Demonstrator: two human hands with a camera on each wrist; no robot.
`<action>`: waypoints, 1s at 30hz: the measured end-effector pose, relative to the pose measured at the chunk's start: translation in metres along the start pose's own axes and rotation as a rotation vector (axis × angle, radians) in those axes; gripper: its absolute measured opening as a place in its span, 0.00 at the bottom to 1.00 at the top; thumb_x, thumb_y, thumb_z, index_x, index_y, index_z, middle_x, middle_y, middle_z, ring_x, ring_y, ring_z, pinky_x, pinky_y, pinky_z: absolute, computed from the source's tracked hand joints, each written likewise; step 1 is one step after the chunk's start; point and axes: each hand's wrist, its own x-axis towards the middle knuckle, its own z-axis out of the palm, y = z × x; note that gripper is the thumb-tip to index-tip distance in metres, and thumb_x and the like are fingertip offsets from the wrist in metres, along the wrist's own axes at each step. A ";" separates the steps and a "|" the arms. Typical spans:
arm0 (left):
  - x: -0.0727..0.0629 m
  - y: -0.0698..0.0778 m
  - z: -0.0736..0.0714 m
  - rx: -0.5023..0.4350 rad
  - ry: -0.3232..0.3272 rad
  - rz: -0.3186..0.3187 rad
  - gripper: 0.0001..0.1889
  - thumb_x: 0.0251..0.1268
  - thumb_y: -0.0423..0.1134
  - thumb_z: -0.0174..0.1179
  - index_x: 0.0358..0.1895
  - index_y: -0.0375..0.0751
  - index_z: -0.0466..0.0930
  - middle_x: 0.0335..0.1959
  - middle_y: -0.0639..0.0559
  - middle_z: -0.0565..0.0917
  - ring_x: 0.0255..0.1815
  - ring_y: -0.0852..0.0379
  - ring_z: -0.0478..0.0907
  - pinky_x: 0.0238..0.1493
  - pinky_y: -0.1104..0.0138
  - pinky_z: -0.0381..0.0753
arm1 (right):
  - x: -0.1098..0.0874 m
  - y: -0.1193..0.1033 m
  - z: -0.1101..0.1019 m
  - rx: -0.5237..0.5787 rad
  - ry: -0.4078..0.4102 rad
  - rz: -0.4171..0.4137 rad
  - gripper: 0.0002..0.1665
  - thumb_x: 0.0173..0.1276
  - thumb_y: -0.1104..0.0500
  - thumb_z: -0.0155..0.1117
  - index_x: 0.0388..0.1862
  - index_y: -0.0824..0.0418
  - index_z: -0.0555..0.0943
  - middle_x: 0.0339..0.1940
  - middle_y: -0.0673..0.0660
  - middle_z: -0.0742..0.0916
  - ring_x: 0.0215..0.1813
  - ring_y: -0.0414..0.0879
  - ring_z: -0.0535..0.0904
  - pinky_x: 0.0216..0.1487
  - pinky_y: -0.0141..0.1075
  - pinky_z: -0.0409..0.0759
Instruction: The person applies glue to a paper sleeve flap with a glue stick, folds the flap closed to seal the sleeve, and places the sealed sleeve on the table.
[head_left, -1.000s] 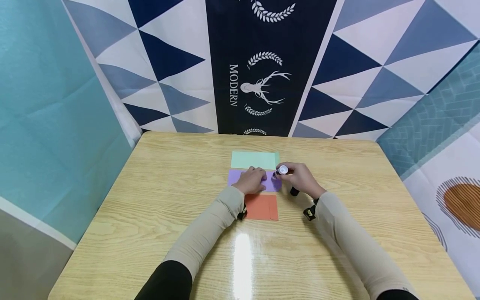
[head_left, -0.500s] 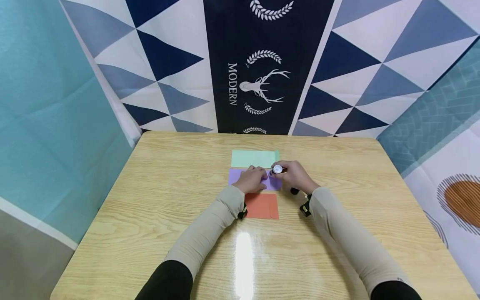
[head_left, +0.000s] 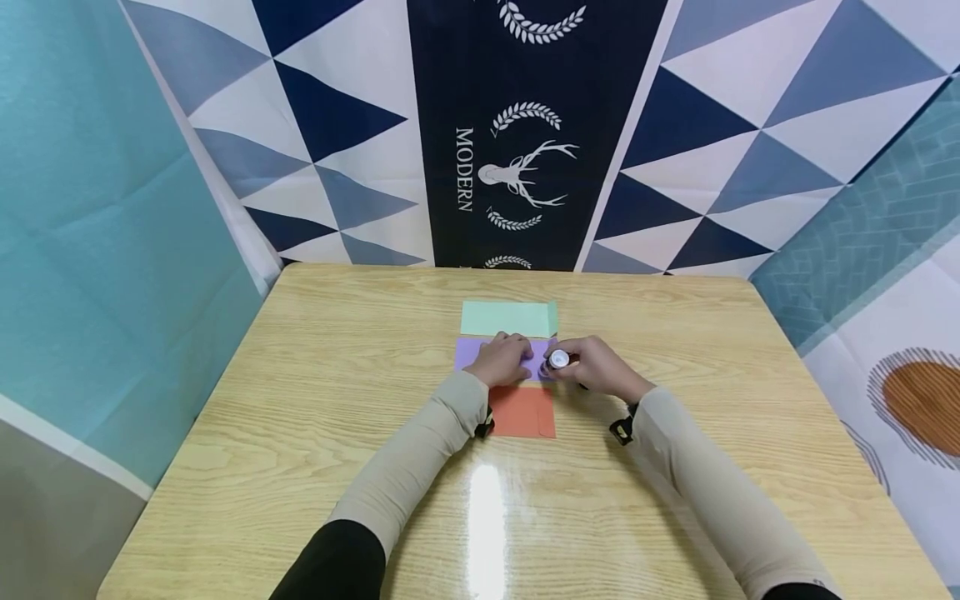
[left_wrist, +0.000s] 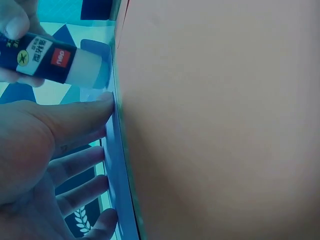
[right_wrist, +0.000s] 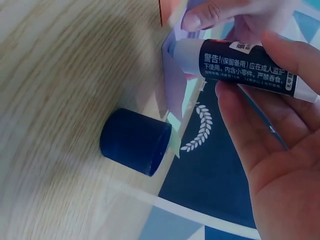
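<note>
A purple envelope lies in the middle of a column of three. My left hand rests on it, fingers spread and pressing it flat, as the left wrist view also shows. The right hand pinches an uncapped glue stick between thumb and fingers. In the right wrist view the stick's dark label and pale tube are plain, and its tip meets the purple envelope's flap at the right end. Close by the right hand, the dark blue cap lies on the table.
A mint green envelope lies just beyond the purple one, and an orange-red envelope just nearer. All sit on a wood-grain table. A patterned cloth hangs behind the table's far edge.
My right hand has shifted left, then toward me, carrying the glue stick along the purple envelope's right end. The left hand stays in place.
</note>
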 end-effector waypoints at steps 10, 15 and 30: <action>-0.007 0.005 -0.005 0.034 -0.019 -0.015 0.18 0.66 0.49 0.62 0.57 0.52 0.78 0.67 0.56 0.73 0.65 0.53 0.67 0.61 0.52 0.71 | 0.012 0.004 0.000 0.044 0.162 0.092 0.15 0.61 0.63 0.71 0.46 0.70 0.84 0.41 0.65 0.89 0.41 0.50 0.84 0.42 0.35 0.82; -0.008 0.006 -0.007 0.017 -0.018 -0.005 0.17 0.66 0.48 0.63 0.56 0.51 0.78 0.67 0.55 0.73 0.66 0.52 0.68 0.61 0.52 0.71 | 0.022 0.007 0.001 0.030 0.195 0.100 0.15 0.61 0.64 0.71 0.45 0.70 0.84 0.43 0.66 0.88 0.43 0.54 0.85 0.46 0.44 0.83; -0.006 0.005 -0.006 -0.009 -0.005 -0.028 0.17 0.64 0.48 0.64 0.55 0.50 0.79 0.64 0.56 0.76 0.64 0.53 0.69 0.61 0.52 0.71 | 0.024 0.010 0.009 0.006 0.128 0.026 0.13 0.59 0.66 0.71 0.44 0.68 0.85 0.42 0.64 0.89 0.44 0.55 0.85 0.47 0.47 0.83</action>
